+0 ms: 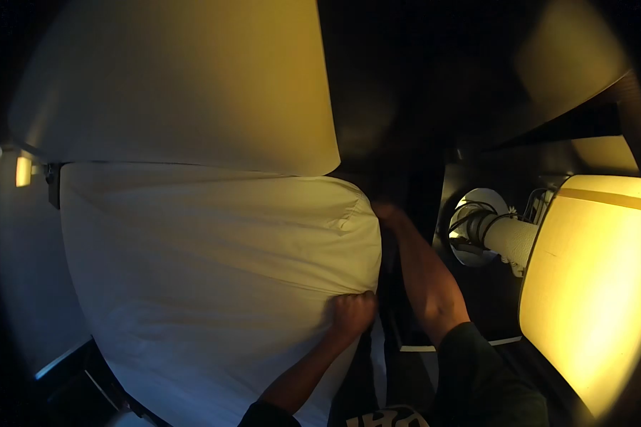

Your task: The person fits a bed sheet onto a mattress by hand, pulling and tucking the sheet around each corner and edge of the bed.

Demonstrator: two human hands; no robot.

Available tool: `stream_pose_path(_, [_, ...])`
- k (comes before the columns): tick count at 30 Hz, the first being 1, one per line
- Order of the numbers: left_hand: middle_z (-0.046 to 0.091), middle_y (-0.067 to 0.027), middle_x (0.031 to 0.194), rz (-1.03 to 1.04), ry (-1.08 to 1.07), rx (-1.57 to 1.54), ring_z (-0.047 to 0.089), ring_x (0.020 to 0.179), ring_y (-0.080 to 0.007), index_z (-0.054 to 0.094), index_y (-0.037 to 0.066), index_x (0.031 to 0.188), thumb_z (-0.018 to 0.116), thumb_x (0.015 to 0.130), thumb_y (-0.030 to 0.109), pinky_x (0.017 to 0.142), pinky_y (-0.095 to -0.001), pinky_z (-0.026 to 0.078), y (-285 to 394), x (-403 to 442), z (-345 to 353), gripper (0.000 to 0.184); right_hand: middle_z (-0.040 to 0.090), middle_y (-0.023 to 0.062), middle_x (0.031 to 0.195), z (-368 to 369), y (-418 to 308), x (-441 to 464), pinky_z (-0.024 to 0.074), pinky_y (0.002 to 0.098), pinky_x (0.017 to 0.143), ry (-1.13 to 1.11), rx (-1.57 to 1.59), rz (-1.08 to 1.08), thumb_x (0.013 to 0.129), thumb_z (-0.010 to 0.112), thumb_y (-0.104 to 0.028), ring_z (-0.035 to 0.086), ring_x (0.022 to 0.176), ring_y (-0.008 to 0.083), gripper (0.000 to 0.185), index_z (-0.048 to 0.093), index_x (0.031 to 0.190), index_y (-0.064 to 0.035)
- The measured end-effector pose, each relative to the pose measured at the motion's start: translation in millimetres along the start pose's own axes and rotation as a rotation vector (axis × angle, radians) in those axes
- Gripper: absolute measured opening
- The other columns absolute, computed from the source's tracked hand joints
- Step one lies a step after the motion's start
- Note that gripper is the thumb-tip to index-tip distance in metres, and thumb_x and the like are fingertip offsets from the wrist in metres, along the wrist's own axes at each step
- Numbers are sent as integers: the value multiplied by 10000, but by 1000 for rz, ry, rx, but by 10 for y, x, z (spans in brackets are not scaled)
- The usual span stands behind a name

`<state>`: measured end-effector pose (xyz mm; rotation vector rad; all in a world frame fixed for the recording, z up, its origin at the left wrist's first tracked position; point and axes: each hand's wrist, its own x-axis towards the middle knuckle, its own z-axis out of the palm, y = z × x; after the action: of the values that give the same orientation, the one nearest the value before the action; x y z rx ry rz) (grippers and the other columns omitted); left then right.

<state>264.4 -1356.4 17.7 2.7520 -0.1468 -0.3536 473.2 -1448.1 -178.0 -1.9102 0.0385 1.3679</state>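
Observation:
A white bed sheet (214, 242) covers the mattress in front of me, with creases drawn toward its right edge and the upper right corner. My left hand (354, 313) is closed in a fist on the sheet at the mattress's right edge, and folds run toward it. Farther up, my right hand (386, 212) touches the side of the sheet near the rounded corner. Shadow and the mattress edge hide its fingers.
A tall pale headboard (185, 85) rises at the mattress's far end. On the right, a lit lamp (591, 277) with a yellow shade and a white textured base (509, 238) stands on a dark surface beside cables (477, 213). A small light (23, 171) glows at far left.

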Motion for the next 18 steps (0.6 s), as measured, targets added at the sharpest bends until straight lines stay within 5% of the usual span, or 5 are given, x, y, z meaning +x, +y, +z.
stream_pose_path(1, [555,-82,478,13,25,-50,583,423,-206,509,122,556,566,745,125,401,-356,443,-11,5,-20,197,564,86,1228,71,99,50,460,346,896,3,12,7,922,501,-330,560,1057,229,412,532,1236,-67])
stream_pose_path(4, [551,-90,476,12,54,-114,581,419,-223,502,116,550,574,772,146,397,-372,442,-8,24,-59,235,592,92,1179,432,732,423,474,353,865,-153,880,-1,920,506,-314,584,1005,232,391,554,1209,-54])
stream_pose_path(9, [537,-115,469,-40,132,-172,562,411,-278,509,104,557,595,811,205,393,-409,418,-7,-35,10,287,460,157,1332,602,524,-6,346,367,991,-94,754,72,883,466,-517,411,1230,259,596,483,1292,-83])
stream_pose_path(12, [528,-124,462,-30,164,-206,549,405,-299,519,103,565,602,816,217,392,-422,405,-5,-36,30,288,561,196,1200,716,362,-201,400,351,930,300,455,-359,874,474,-538,495,1149,228,601,568,1187,-33])
stream_pose_path(18, [540,-128,500,-92,184,-299,564,449,-315,531,94,600,618,801,197,420,-421,411,80,-22,-97,242,639,226,942,727,176,48,463,410,766,546,641,8,877,489,-486,599,927,262,538,644,933,26])
